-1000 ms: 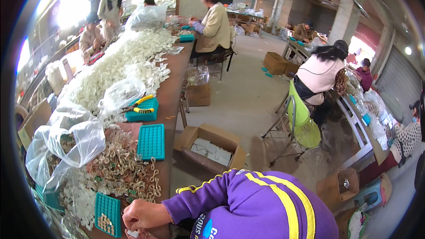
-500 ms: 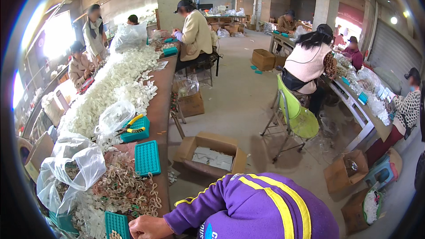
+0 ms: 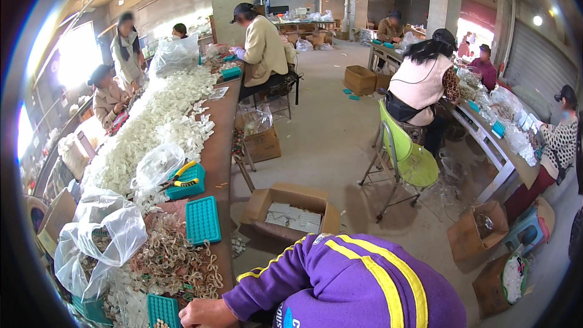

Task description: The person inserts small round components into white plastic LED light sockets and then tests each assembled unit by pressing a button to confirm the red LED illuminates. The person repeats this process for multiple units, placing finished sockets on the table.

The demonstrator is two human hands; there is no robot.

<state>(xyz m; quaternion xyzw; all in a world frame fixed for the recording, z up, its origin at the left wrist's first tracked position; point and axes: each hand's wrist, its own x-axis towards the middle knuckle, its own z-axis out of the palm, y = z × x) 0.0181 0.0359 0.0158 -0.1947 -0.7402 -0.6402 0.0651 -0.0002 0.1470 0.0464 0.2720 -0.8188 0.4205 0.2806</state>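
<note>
At the lower edge, my right hand (image 3: 207,313) reaches in from a purple sleeve (image 3: 264,282) with yellow stripes. Its fingers are curled together beside a teal tray (image 3: 163,305) with rows of small pockets. Their tips are partly cut off, so what they hold, if anything, is hidden. Small round tan pieces (image 3: 161,324) sit in the tray's near part. Just beyond lies a heap of small looped, beige cord-like pieces (image 3: 176,261). My left hand is out of the picture.
Farther up the brown table (image 3: 220,146) lie another teal tray (image 3: 203,221), yellow-handled pliers (image 3: 182,175) on a teal tray, a plastic bag (image 3: 100,237) and a long pile of clear pieces (image 3: 152,127). An open carton (image 3: 291,211) and green chair (image 3: 407,158) stand right; several people work around.
The view has shifted slightly. The near tray and my right hand sit a little lower in the picture, and fewer of the tan pieces show. My hand stays beside the tray.
</note>
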